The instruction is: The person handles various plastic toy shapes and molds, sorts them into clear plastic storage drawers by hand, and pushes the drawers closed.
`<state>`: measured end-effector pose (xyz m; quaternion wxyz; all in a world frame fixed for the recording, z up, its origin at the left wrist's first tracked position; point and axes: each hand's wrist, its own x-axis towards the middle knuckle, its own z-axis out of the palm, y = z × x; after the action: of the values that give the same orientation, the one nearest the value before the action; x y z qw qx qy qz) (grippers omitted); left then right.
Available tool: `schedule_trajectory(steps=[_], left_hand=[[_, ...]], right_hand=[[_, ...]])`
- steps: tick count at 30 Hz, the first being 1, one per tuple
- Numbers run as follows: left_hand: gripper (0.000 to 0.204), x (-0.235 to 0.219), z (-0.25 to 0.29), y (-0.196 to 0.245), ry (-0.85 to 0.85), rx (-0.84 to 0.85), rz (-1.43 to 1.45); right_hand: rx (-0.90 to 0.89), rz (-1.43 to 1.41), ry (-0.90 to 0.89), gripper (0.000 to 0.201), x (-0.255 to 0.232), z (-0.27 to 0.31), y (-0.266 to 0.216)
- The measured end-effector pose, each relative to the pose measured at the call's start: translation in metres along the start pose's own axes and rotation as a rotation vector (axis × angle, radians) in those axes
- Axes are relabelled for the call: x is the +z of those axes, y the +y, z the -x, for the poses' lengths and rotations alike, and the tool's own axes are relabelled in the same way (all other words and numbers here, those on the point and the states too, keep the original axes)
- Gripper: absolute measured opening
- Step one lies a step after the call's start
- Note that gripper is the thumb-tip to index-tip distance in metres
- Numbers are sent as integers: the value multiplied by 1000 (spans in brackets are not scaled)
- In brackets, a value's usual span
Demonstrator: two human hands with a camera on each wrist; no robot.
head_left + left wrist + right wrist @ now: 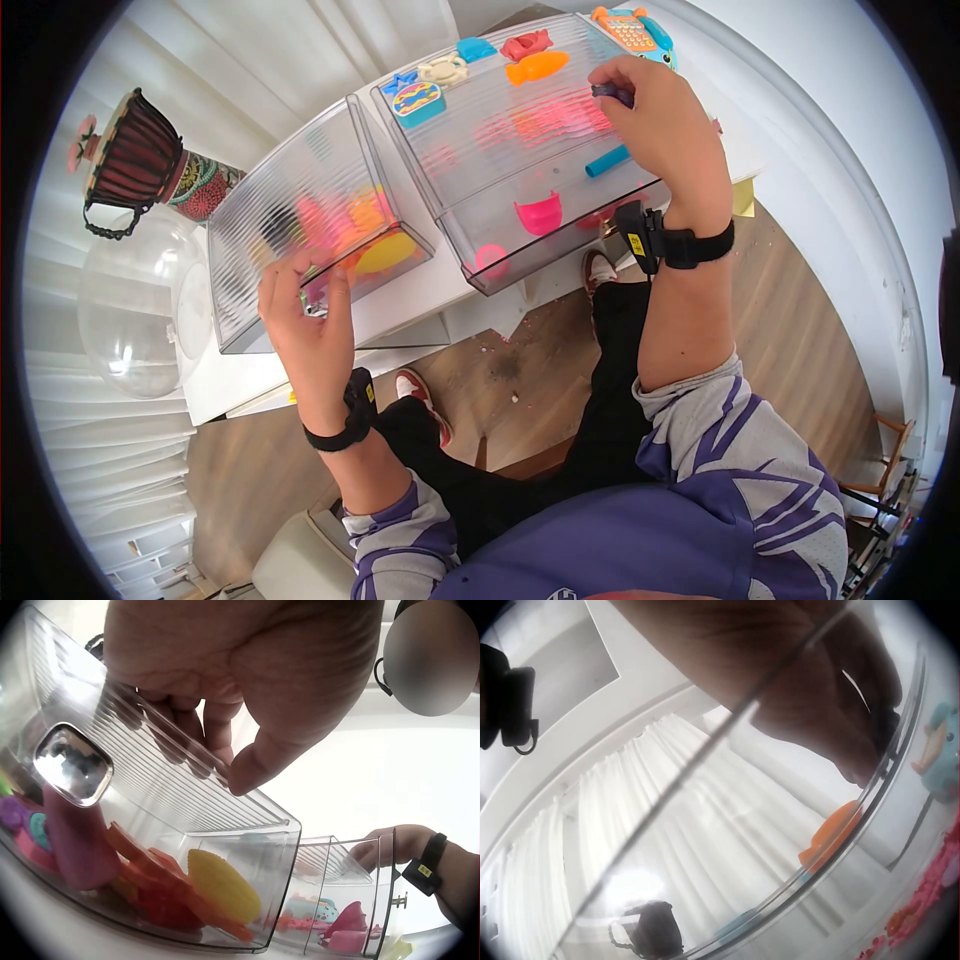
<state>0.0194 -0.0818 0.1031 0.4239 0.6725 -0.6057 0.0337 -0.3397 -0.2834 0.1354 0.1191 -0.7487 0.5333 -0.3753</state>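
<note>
My left hand [313, 318] is at the front edge of the left clear storage box; its thumb and fingers grip the ribbed lid [217, 814] there. Inside that box are a yellow oval piece [223, 886], orange and red pieces and a pink piece [79, 840]. My right hand [662, 112] pinches a small dark object [612, 95], mostly hidden by the fingers, over the far right part of the right clear box [450, 215]. On this box's lid, an orange toy [538, 67] lies left of the right hand, near a red toy [526, 44].
A blue star [402, 82], a cream toy [443, 69] and a blue oval toy [418, 103] also lie on the lid. A toy phone [640, 35] stands behind. The right box contains a pink scoop-like piece [538, 213]. A drum [135, 155] stands at left.
</note>
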Motion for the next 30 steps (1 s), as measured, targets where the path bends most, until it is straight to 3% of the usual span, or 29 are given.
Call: schedule_trajectory(steps=[2, 6, 8, 11, 14, 21, 23, 30], left_hand=[[18, 0, 0, -1, -2, -10, 13], [19, 1, 1, -3, 4, -1, 0], [20, 1, 1, -5, 12, 19, -22], [20, 2, 1, -6, 22, 19, -21], [21, 3, 2, -6, 24, -13, 7], [23, 6, 4, -5, 53, -26, -34], [23, 6, 4, -7, 54, 1, -50], [24, 11, 3, -7, 55, 37, -70]], right_hand=[[-137, -39, 151, 25, 9, 1, -5], [-184, -155, 176, 26, 20, 1, -30], [-43, -374, -9, 24, 16, 9, -60], [-131, -404, -94, 22, 35, 16, -73], [-224, -386, -129, 22, 52, 28, -88], [-257, -385, -182, 29, 74, 34, -101], [-136, -501, -333, 30, 68, 34, -105], [-189, -424, -303, 32, 73, 29, -101]])
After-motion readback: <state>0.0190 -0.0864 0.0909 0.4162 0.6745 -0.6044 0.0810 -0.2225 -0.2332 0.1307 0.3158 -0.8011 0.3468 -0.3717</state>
